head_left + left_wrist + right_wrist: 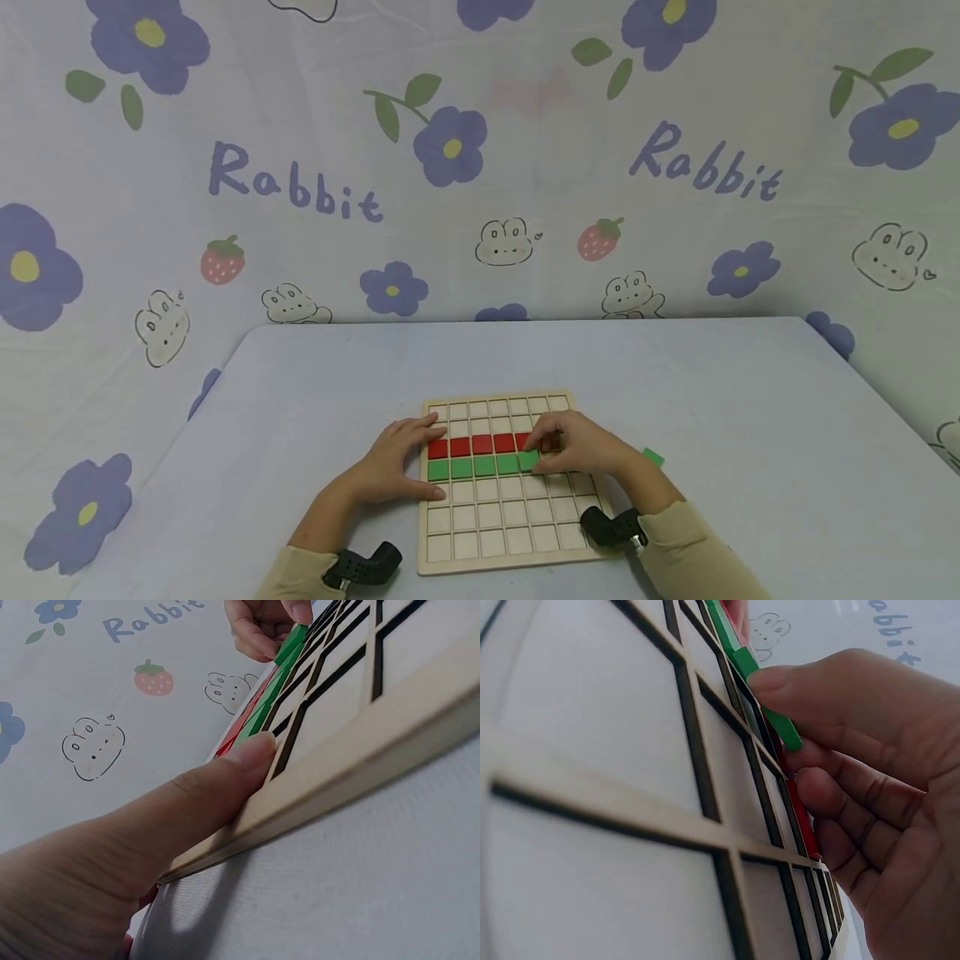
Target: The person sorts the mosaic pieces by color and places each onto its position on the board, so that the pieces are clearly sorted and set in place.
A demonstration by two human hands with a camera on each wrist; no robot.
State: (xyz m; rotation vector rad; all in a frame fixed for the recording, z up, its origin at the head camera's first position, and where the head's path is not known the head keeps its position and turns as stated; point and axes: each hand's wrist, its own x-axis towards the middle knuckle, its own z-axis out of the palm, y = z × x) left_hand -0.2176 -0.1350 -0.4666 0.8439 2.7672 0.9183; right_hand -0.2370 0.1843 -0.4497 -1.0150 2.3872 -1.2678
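A wooden grid board lies on the table, with a row of red square tiles and a row of green tiles in its cells. My right hand pinches a green tile between thumb and fingers. That tile is tilted over the right end of the green row, its edge close to the neighbouring green tile. Spread along the board's left side, my left hand rests its thumb on the frame. The right hand's fingers partly hide the red row's right end.
One loose green tile lies right of the board, partly behind the right forearm. The white table ends at a patterned cloth behind. Black wrist cameras hang from both sleeves, the right one overlapping the board's corner.
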